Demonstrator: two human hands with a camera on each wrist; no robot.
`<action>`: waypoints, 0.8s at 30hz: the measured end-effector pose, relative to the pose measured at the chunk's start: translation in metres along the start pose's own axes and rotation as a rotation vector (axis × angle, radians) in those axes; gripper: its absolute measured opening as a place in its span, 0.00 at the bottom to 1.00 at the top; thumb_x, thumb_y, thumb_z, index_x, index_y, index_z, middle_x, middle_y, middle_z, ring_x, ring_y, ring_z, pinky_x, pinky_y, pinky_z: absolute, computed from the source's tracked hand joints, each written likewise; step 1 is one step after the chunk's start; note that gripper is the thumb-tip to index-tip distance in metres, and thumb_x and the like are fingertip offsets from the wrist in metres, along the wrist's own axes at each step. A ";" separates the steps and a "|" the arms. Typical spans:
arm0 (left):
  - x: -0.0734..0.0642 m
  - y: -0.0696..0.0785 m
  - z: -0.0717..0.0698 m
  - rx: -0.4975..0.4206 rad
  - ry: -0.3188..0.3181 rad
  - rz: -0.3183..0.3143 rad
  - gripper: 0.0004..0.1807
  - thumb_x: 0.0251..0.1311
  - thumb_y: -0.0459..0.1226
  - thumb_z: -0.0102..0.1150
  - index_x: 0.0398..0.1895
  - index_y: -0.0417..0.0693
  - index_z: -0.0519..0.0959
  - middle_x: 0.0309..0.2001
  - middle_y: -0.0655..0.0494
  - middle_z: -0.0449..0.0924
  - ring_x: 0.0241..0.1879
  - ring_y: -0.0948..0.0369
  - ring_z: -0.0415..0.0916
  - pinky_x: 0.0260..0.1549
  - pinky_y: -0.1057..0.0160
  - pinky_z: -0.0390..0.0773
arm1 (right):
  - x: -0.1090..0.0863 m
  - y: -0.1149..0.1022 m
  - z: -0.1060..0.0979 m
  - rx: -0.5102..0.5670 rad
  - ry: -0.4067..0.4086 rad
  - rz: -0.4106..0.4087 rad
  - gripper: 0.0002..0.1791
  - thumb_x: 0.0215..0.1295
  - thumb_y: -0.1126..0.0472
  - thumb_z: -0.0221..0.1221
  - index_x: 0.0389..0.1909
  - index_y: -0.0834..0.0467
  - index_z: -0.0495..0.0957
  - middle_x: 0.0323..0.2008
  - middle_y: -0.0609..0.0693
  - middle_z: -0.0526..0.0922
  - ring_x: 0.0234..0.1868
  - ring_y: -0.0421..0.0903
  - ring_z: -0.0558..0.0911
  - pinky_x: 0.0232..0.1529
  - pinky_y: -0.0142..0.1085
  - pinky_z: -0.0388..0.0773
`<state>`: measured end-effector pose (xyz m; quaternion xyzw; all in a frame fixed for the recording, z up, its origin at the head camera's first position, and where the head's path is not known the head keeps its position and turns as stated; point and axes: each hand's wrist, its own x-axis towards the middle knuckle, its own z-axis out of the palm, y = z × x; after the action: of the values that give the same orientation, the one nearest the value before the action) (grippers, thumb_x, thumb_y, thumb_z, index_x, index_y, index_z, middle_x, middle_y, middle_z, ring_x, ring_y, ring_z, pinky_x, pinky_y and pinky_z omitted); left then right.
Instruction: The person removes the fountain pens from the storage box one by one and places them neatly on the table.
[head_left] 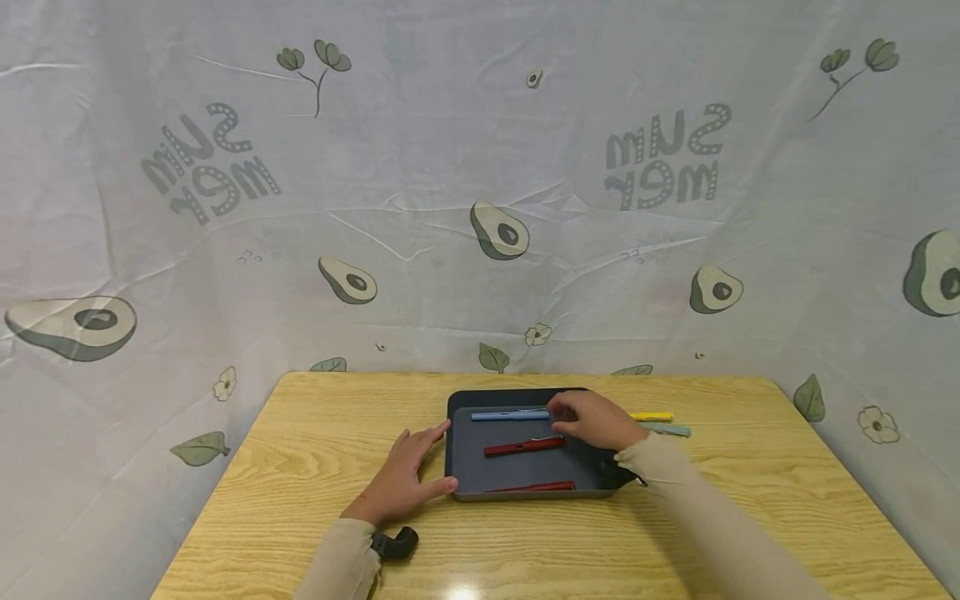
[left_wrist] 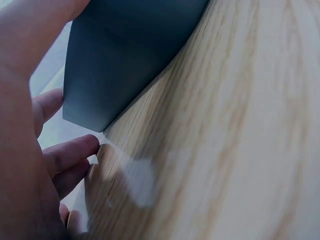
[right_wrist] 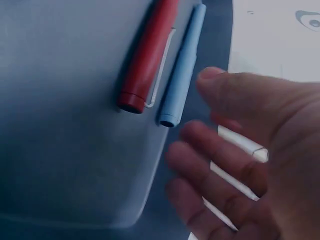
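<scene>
My left hand (head_left: 405, 477) is spread at the left side of a dark grey tray (head_left: 517, 472), its thumb by the front left corner and fingertips at the side wall (left_wrist: 125, 55). Inside the tray lie a light blue pen (head_left: 506, 415) along the back, a dark red pen (head_left: 522, 447) in the middle and another red pen (head_left: 536, 487) by the front wall. My right hand (head_left: 598, 421) is over the tray's right part, close to the end of the blue pen. In the right wrist view its fingers are loosely bent, with nothing between them, beside the blue pen (right_wrist: 181, 75).
To the right of the tray, a yellow pen (head_left: 651, 416) and a pale green pen (head_left: 667, 430) lie on the wooden table (head_left: 337, 417), partly behind my right hand and wrist. A patterned cloth (head_left: 420, 167) hangs behind the table and along its sides.
</scene>
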<state>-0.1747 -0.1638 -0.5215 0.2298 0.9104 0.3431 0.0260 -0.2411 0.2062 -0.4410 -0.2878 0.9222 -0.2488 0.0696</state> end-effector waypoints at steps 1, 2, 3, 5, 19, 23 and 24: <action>0.000 0.000 0.000 0.002 -0.001 0.001 0.52 0.63 0.65 0.63 0.85 0.63 0.52 0.79 0.58 0.61 0.78 0.54 0.57 0.80 0.43 0.36 | 0.000 0.000 0.001 -0.026 -0.008 -0.002 0.14 0.70 0.62 0.66 0.53 0.61 0.84 0.43 0.49 0.86 0.40 0.41 0.83 0.41 0.40 0.84; 0.001 0.000 0.000 0.004 -0.003 0.001 0.52 0.63 0.65 0.63 0.85 0.63 0.52 0.79 0.58 0.61 0.78 0.54 0.57 0.80 0.43 0.36 | 0.001 0.001 0.002 -0.042 -0.015 0.003 0.13 0.69 0.61 0.67 0.52 0.61 0.84 0.43 0.49 0.86 0.39 0.41 0.83 0.41 0.40 0.84; 0.001 0.000 0.000 0.002 -0.002 0.003 0.52 0.63 0.65 0.63 0.85 0.62 0.52 0.79 0.57 0.61 0.78 0.54 0.57 0.80 0.43 0.36 | 0.001 0.001 0.002 -0.062 -0.020 0.003 0.13 0.69 0.61 0.67 0.51 0.61 0.85 0.42 0.49 0.87 0.39 0.42 0.83 0.41 0.41 0.84; 0.001 0.000 -0.001 -0.007 0.000 0.005 0.52 0.63 0.64 0.63 0.85 0.62 0.52 0.78 0.57 0.62 0.78 0.53 0.58 0.80 0.43 0.36 | 0.002 0.001 0.004 -0.075 -0.033 0.021 0.12 0.69 0.60 0.68 0.50 0.60 0.85 0.42 0.49 0.87 0.40 0.44 0.84 0.41 0.43 0.84; 0.002 0.001 -0.005 -0.033 0.000 0.018 0.51 0.63 0.63 0.63 0.84 0.60 0.54 0.78 0.56 0.62 0.77 0.51 0.59 0.80 0.40 0.38 | 0.006 0.008 0.010 -0.022 -0.108 0.043 0.11 0.68 0.59 0.68 0.47 0.60 0.87 0.45 0.50 0.87 0.43 0.46 0.84 0.42 0.41 0.84; 0.003 0.001 -0.005 -0.030 0.005 0.020 0.51 0.63 0.63 0.64 0.84 0.60 0.54 0.78 0.56 0.63 0.77 0.50 0.60 0.79 0.39 0.38 | 0.006 0.007 0.009 0.008 -0.130 0.037 0.10 0.68 0.60 0.69 0.46 0.60 0.88 0.45 0.51 0.88 0.42 0.45 0.84 0.41 0.39 0.84; 0.003 0.001 -0.005 -0.030 0.008 0.022 0.51 0.63 0.63 0.64 0.84 0.59 0.55 0.78 0.55 0.63 0.77 0.50 0.60 0.79 0.39 0.39 | 0.006 0.007 0.009 0.015 -0.136 0.036 0.09 0.68 0.60 0.68 0.45 0.59 0.88 0.44 0.50 0.88 0.40 0.43 0.84 0.40 0.38 0.83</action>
<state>-0.1780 -0.1650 -0.5171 0.2382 0.9026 0.3579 0.0221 -0.2472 0.2034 -0.4522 -0.2870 0.9184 -0.2344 0.1386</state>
